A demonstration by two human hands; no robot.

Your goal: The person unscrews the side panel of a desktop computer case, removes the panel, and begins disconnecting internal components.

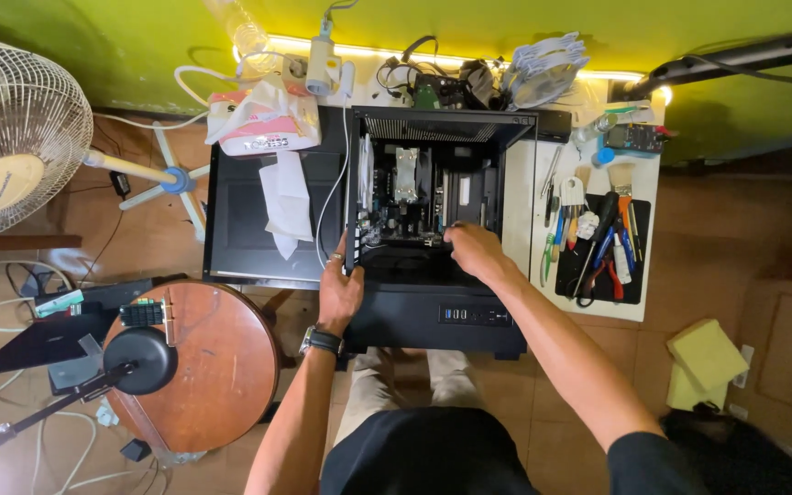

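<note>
Right hand (475, 249) reaches into the one open black computer case (433, 312); fingertips hidden among components, grasp cannot be told. Left hand (339, 291) clamps the case's left edge. One pink-and-white tissue pack (263, 124) lies beyond the left hand. Tool mat (604, 247), right of the right hand; tool count unclear.

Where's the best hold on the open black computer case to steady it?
Grip the computer case by its left open rim, coming from the left as the left hand does: the rim is thin and exposed, while the right hand reaches inside.
</note>
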